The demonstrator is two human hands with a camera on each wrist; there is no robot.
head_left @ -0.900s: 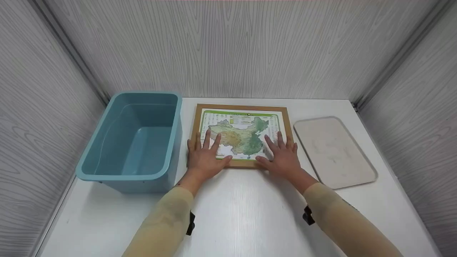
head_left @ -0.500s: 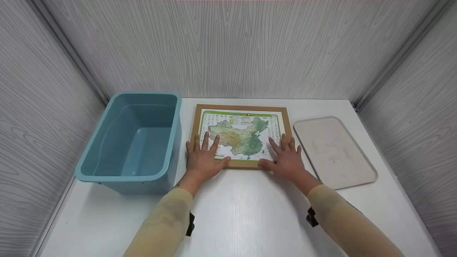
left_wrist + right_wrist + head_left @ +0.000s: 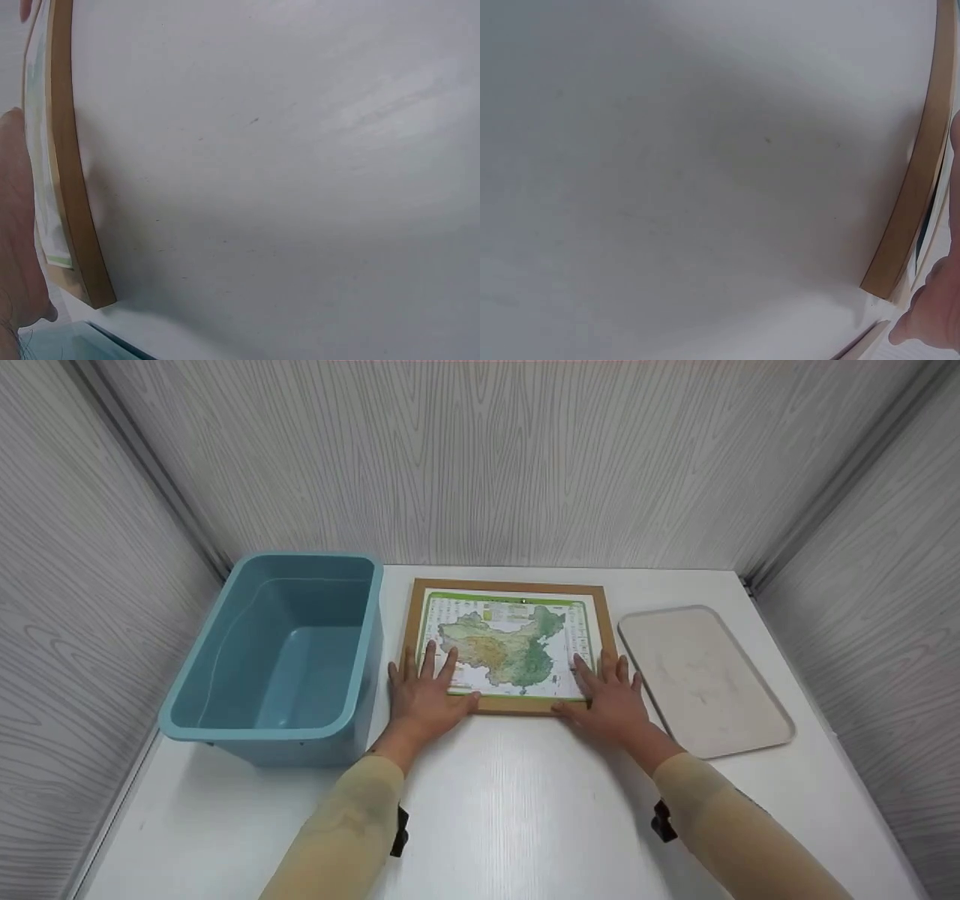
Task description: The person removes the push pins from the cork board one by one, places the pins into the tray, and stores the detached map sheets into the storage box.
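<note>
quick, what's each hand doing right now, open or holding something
Left hand: open, fingers flat on the framed map.
Right hand: open, fingers flat on its near right corner.

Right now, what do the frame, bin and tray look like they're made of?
Frame: tan border with a flat matte face, probably wood or fibreboard; the map inside looks like printed paper. Bin: smooth blue walls with rounded moulded corners, likely plastic. Tray: pale beige and dull, faintly mottled; plastic or pressed fibre, hard to tell.

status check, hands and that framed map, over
Left hand and right hand flat on near corners of framed map, fingers straight. Map flat on table. Blue bin left, beige tray right, both apart from it.
</note>
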